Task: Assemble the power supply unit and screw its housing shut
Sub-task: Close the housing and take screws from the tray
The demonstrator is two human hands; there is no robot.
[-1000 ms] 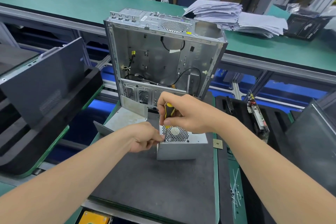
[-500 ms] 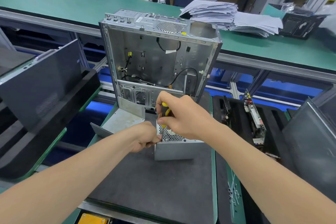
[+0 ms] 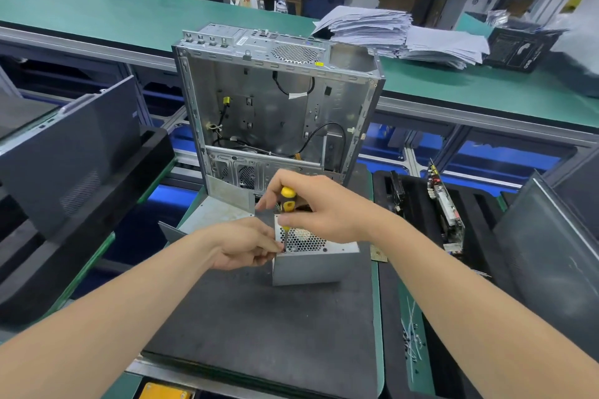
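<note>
Standing on the desk (image 3: 259,327), the rigid, weighty-looking power supply unit (image 3: 312,261) is best braced by its flat sides, left hand (image 3: 249,244) pinching its corner, right hand (image 3: 319,215) fingers closed around the screwdriver (image 3: 287,204)

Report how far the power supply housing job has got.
Done: the power supply unit sits boxed up on the mat. In hand: the right hand holds the screwdriver on its near-left corner, while the left hand steadies there. Left: any remaining screws; I can't count them.

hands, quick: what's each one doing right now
Left hand: closed, fingertips pinched at the corner of the power supply unit.
Right hand: closed on the yellow screwdriver, tip down on the unit's top.
</note>
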